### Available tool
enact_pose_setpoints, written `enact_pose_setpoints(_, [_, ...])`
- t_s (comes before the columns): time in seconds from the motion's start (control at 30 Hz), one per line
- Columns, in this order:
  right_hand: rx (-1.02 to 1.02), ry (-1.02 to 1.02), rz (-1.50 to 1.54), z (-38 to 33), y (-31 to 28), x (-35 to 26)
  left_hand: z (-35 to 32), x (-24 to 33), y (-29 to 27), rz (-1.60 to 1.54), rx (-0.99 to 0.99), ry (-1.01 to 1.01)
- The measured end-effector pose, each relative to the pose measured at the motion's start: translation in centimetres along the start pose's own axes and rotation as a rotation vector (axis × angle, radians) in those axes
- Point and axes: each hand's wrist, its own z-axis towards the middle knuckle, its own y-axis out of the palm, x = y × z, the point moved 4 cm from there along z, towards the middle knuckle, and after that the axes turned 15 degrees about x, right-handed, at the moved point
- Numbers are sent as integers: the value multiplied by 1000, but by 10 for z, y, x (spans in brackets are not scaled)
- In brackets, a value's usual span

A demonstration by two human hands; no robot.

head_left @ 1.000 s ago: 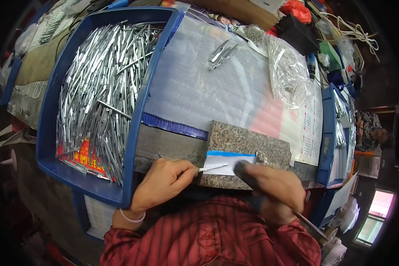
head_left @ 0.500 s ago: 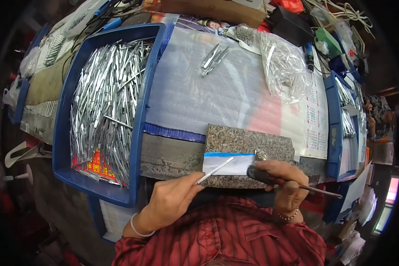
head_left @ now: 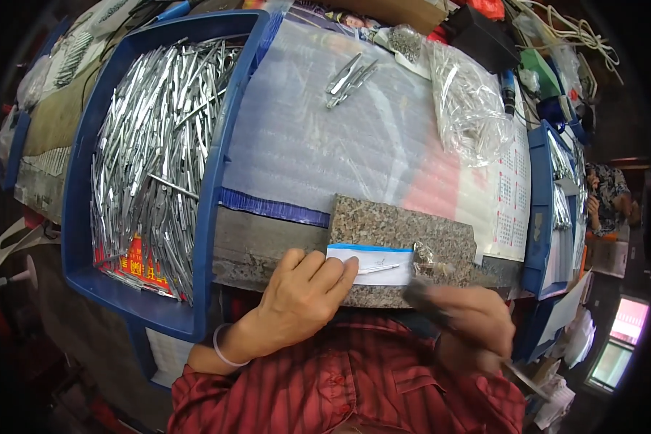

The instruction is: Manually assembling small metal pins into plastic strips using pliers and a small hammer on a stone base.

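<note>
My left hand (head_left: 301, 295) pinches one end of a slim silver metal strip (head_left: 378, 270). The strip's free end points right and lies over a white paper pad with a blue top edge (head_left: 365, 256). Under the pad is a speckled granite slab (head_left: 405, 217) at the table's near edge. Closed around a dark-handled screwdriver (head_left: 428, 302), my right hand (head_left: 481, 322) is smeared by motion. The handle points left toward the pad, and the metal shaft sticks out to the lower right. Beside the pad, a crumpled clear wrapper (head_left: 430, 259) rests on the slab.
A blue tray (head_left: 219, 163) heaped with similar silver strips stands left. Several loose strips (head_left: 351, 81) lie on the foam-covered table. A clear plastic bag (head_left: 474, 108) sits at the back right, near another blue tray (head_left: 537, 210). Another person (head_left: 607, 195) is at the far right.
The strip has swung from a steep slant to nearly level, lower over the pad. My left hand has turned knuckles up. My right hand with the screwdriver has moved slightly down and right.
</note>
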Motion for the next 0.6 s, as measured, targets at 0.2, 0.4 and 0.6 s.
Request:
enact_pose_setpoints(0.2, [-299, 96, -43, -5, 36, 37, -10, -13, -3, -124, 46, -144])
enact_pose_setpoints(0.4, [-287, 95, -85, -11, 25, 28, -14, -18, -9, -150, 57, -210])
enact_pose_setpoints(0.6, [-361, -3, -57, 7, 71, 20, -10, -18, -11, -45, 108, -140])
